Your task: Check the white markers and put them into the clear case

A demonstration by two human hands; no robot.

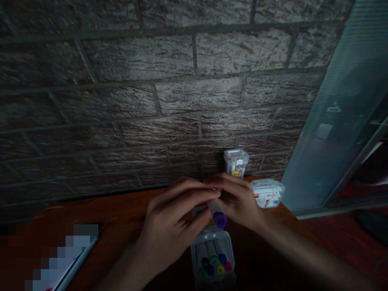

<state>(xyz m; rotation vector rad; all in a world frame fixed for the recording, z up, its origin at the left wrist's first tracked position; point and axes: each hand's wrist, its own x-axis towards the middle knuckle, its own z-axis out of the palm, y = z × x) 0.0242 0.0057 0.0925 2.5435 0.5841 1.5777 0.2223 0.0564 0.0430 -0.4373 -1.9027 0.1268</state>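
Note:
Between my two hands, above an open box, is a marker (217, 212) with a white barrel and a purple end pointing toward me. My left hand (174, 216) has its fingers and thumb closed around the barrel from the left. Fingers of my right hand (236, 196) are closed at the marker's far end, which they hide. Below lies a clear plastic box (232, 248) with several markers (214, 258) inside, their green, blue, purple, yellow and pink ends facing me. Part of this box is hidden behind my hands.
A clear case of markers (236, 163) stands upright against the brick wall (176, 97). Right of it sits a clear-lidded box (267, 193) with a printed label. A flat, partly pixelated object (77, 258) lies on the wooden table (121, 206) at left. A glass panel (321, 121) rises at right.

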